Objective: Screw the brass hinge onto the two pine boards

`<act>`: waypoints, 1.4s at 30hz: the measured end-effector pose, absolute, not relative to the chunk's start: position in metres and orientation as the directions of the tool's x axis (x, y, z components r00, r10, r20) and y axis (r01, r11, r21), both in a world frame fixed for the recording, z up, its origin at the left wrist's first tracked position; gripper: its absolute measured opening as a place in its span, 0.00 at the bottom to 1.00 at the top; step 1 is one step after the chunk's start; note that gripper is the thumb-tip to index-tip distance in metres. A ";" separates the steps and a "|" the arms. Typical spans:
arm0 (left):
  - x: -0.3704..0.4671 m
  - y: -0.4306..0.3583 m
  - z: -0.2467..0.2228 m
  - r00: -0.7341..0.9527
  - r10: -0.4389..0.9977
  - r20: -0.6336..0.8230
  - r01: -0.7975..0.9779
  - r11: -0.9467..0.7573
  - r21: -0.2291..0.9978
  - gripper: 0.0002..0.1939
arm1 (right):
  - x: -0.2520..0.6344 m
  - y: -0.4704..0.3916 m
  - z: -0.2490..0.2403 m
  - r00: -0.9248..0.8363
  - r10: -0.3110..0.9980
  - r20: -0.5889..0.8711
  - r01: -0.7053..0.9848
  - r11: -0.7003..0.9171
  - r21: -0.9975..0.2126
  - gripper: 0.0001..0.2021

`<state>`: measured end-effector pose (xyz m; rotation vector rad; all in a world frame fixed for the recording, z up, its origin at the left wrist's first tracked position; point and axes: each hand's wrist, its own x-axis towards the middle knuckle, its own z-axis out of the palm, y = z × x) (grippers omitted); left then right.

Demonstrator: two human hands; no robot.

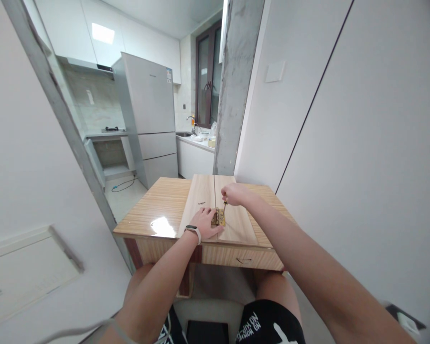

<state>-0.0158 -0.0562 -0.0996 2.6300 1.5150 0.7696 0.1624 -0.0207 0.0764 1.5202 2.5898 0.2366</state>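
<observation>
Two pale wooden boards, the left board (198, 191) and the right board (238, 224), lie side by side on the table with a thin gap between them. A brass hinge (221, 217) spans the gap. My left hand (205, 223) lies flat with fingers spread, on the left board and the hinge's edge. Above the hinge, my right hand (234, 193) is closed on a thin screwdriver (225, 206), mostly hidden by the fingers, its shaft pointing down at the hinge's right leaf. Small dark screws (201, 203) lie on the left board.
The striped wooden table (146, 210) has a drawer with a handle (244, 261) in front. My legs are beneath it. A white wall (344, 143) rises on the right. Behind stand a grey fridge (154, 100) and a kitchen counter (197, 153). A cable (123, 185) lies on the floor.
</observation>
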 end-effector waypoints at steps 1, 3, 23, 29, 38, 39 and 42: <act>-0.016 -0.057 -0.100 0.410 0.820 0.399 0.814 -0.526 0.247 0.40 | 0.163 -0.021 0.074 -0.478 0.878 -0.024 0.859 0.473 0.197 0.13; -0.016 -0.057 -0.102 0.409 0.829 0.382 0.816 -0.519 0.253 0.40 | 0.163 -0.021 0.072 -0.460 0.888 -0.014 0.872 0.455 0.180 0.13; -0.014 -0.081 -0.106 0.397 0.803 0.444 0.809 -0.535 0.244 0.27 | 0.157 -0.041 0.084 -0.427 0.899 -0.098 0.859 0.437 0.267 0.15; -0.018 -0.078 -0.104 0.472 0.794 0.383 0.777 -0.580 0.245 0.33 | 0.163 -0.039 0.077 -0.476 0.879 -0.034 0.846 0.467 0.257 0.13; -0.023 -0.079 -0.115 0.488 0.783 0.385 0.781 -0.589 0.209 0.39 | 0.149 -0.032 0.076 -0.431 0.902 -0.025 0.872 0.423 0.246 0.18; -0.023 -0.080 -0.115 0.486 0.784 0.386 0.782 -0.587 0.208 0.39 | 0.147 -0.033 0.077 -0.412 0.911 -0.018 0.881 0.404 0.245 0.19; -0.022 -0.082 -0.113 0.485 0.787 0.380 0.784 -0.584 0.210 0.39 | 0.142 -0.036 0.083 -0.358 0.933 -0.035 0.904 0.356 0.236 0.20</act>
